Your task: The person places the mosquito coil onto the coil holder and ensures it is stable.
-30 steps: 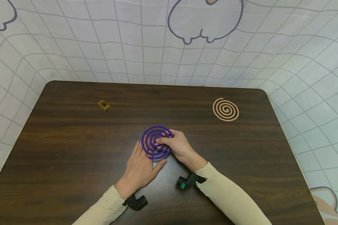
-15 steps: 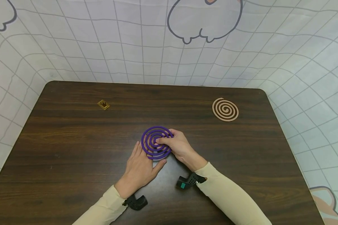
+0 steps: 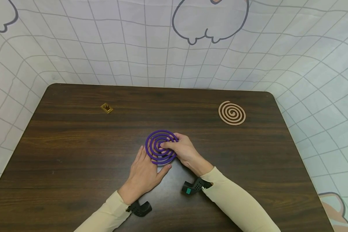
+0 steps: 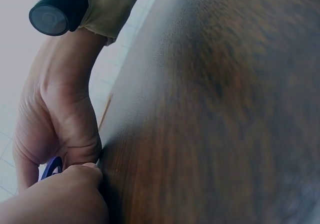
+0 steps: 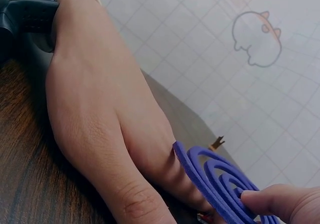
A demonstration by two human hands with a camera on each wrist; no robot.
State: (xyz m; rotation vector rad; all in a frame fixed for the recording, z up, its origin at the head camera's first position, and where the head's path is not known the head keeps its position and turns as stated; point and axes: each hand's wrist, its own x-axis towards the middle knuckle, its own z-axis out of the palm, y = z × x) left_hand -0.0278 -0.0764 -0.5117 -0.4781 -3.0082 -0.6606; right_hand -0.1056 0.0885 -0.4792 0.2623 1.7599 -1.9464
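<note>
A purple spiral mosquito coil (image 3: 159, 144) is held above the middle of the table. My right hand (image 3: 185, 151) pinches it from the right, thumb pressing near its centre. From the left, my left hand (image 3: 145, 175) reaches under it with straight fingers, the thumb apart; its fingertips are partly covered by the coil. The right wrist view shows the coil (image 5: 207, 186) tilted, beside my left hand (image 5: 95, 99). A small red-and-silver bit (image 5: 202, 218) shows below the coil, too hidden to name. Only a purple sliver of the coil (image 4: 52, 165) appears in the left wrist view.
A small gold mosquito coil stand (image 3: 107, 108) lies at the table's back left. At the back right lies a tan spiral mosquito coil (image 3: 232, 113). White grid-patterned curtain (image 3: 133, 48) surrounds the dark wooden table (image 3: 75, 145) at the back and sides.
</note>
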